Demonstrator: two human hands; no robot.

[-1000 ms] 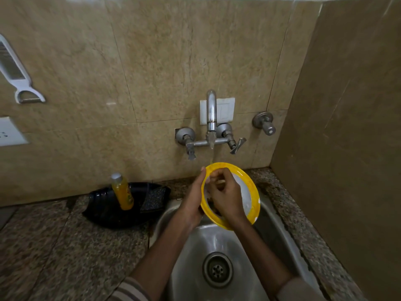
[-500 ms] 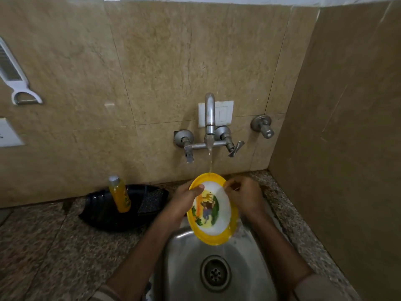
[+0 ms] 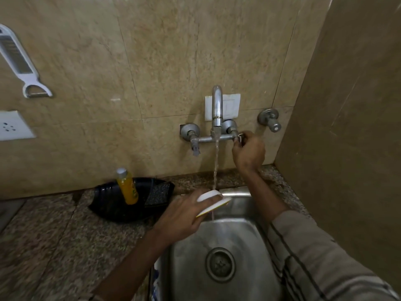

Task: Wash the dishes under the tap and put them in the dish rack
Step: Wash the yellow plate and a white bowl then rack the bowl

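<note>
Yellow-rimmed plate [image 3: 213, 199] is rinsing under the tap [image 3: 217, 118], gripped by the left hand [image 3: 184, 216] at the sink's [image 3: 238, 235] back edge, while the right hand [image 3: 249, 152] is pinching the tap handle [image 3: 238, 139], probably adjusting flow next.

Dim warm light, soft focus, wide-angle bending at edges, dull sink [image 3: 227, 231] glare

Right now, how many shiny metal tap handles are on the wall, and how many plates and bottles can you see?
Grey metal tap handles: 3
Yellow-rimmed white plate: 1
Orange bottle: 1
Total: 5
</note>
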